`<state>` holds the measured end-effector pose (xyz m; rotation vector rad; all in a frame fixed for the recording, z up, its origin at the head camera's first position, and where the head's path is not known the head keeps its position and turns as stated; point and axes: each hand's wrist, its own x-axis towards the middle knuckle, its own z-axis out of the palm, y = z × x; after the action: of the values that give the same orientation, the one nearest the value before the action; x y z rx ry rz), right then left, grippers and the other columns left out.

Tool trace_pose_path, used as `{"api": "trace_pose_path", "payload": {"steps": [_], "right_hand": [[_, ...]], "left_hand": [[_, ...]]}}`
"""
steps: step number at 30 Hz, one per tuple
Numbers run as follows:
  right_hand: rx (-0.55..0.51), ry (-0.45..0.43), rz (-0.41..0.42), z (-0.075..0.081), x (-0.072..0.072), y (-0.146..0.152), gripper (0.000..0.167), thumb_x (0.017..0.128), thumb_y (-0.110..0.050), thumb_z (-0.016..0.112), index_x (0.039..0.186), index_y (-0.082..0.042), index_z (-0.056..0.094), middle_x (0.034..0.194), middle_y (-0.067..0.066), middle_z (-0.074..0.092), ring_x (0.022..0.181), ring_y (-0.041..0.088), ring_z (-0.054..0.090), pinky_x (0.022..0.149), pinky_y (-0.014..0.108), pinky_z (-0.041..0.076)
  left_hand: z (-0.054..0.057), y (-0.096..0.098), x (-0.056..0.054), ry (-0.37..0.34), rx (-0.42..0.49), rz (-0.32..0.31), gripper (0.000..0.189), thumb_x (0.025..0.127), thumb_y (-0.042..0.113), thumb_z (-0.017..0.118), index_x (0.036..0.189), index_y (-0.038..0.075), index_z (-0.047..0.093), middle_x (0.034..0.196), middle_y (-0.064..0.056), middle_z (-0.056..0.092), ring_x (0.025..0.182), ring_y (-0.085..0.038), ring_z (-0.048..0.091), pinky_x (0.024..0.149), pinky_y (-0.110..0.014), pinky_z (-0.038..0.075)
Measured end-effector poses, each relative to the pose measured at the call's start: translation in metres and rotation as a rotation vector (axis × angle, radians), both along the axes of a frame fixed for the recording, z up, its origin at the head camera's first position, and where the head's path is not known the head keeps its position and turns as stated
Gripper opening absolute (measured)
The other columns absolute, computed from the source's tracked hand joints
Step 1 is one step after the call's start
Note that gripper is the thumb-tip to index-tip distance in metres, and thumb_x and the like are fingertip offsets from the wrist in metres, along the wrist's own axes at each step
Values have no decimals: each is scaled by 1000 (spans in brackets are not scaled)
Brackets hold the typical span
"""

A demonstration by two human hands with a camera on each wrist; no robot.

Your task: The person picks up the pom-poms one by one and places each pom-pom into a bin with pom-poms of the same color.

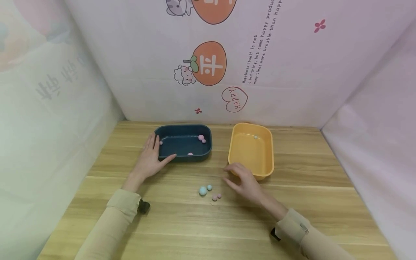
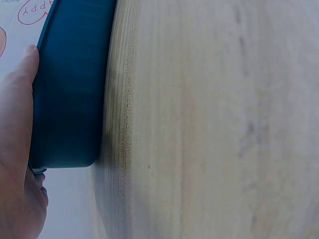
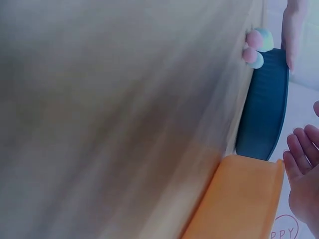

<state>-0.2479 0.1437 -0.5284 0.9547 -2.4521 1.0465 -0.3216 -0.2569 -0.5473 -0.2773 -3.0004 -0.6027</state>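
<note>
My left hand (image 1: 150,159) rests at the near left corner of a dark blue bin (image 1: 182,159), thumb along its front rim and straight fingers along its left side. Inside that bin lie several pink balls (image 1: 201,137). My right hand (image 1: 245,183) hovers by the near left corner of a yellow bin (image 1: 272,155), fingers loosely bent and apart, holding nothing. One small pale green ball (image 1: 255,137) is in the yellow bin. On the table between the hands are two light blue balls (image 1: 203,191) and two smaller pink balls (image 1: 215,198).
Both bins stand near the back edge of the wooden table (image 1: 195,231). A white printed cloth (image 1: 149,72) hangs behind it, and cloth walls stand at both sides. Dark camera mounts (image 1: 143,206) show under the wrists.
</note>
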Motion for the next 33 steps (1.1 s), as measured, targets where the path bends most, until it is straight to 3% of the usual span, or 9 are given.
{"api": "trace_pose_path", "payload": {"steps": [6,13,24,33], "right_hand": [[-4,23,32,-9,10,7,32,89,5,87,118,-4,77,116,9,78,110,25,74,96,39,65],[-2,-10,33,-13,22,14,30,90,2,87,118,-2,77,118,6,79,111,23,75,97,38,65],[-19,-24,26,-16,29,17,29,91,0,87,118,-1,76,118,7,78,113,24,75,98,38,64],[25,-106,60,-19,33,16,29,92,-2,87,119,-1,76,120,7,78,114,24,74,100,39,64]], "left_hand": [[0,1,1,-1,-3,0,124,101,82,54,175,-1,-2,185,-24,-8,174,-42,-4,141,-61,9],[0,3,0,4,0,-4,125,100,84,52,175,-2,-1,185,-25,-7,174,-44,-3,141,-62,10],[3,3,0,6,4,-3,125,100,84,51,175,-2,0,185,-26,-6,174,-43,-2,141,-62,12],[2,3,5,-6,-4,0,125,100,84,52,175,-1,-2,184,-22,-12,174,-45,-1,140,-63,11]]}}
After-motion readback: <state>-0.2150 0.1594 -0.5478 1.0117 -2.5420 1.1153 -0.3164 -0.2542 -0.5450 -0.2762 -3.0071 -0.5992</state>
